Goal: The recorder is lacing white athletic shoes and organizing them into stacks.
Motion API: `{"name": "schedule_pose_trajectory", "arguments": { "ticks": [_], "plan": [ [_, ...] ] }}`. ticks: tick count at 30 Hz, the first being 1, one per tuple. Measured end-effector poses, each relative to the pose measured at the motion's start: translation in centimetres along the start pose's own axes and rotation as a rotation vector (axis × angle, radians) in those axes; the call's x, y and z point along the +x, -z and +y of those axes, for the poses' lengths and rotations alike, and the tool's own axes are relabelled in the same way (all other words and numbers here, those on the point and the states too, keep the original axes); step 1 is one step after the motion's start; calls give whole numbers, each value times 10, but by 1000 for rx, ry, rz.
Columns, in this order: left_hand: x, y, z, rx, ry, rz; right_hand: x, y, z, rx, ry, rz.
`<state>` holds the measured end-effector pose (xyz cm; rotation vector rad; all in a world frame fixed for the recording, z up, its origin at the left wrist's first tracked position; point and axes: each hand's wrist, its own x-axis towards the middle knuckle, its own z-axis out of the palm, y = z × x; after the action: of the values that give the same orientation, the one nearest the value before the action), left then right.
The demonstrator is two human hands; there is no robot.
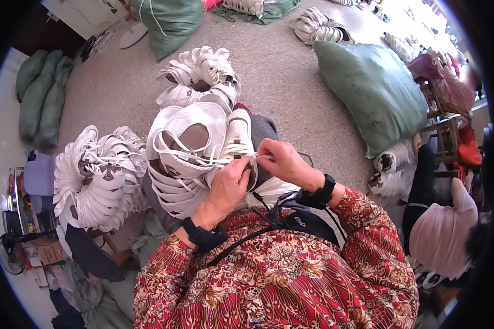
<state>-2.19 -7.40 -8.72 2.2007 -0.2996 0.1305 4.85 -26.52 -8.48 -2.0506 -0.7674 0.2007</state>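
Observation:
On my lap lies a white shoe upper (239,129) with pale laces criss-crossed over its front. My left hand (228,187) is closed on the upper near its collar, thumb and forefinger pinched by the lacing. To the right, my right hand (287,163) pinches a white shoelace (262,157) and holds it taut beside the upper. What lies under the left fingers is partly hidden. Against the left side of this upper rests a stack of nested white uppers (175,192), with loose lace loops across its top.
Rings of nested white uppers lie on the floor at left (101,181) and ahead (200,77). A big green sack (373,93) stands at right, another green sack (170,24) at the far side. A person in a pale pink top (444,236) sits close at right.

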Motion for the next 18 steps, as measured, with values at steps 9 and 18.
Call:
{"name": "schedule_pose_trajectory", "arguments": {
  "ticks": [9, 18],
  "plan": [
    [5, 2, -5, 112, 9, -39, -14, -12, -9, -21, 70, -26],
    [-36, 159, 28, -800, 446, -356, -8, -13, 4, 81, -10, -103]
  ]
}}
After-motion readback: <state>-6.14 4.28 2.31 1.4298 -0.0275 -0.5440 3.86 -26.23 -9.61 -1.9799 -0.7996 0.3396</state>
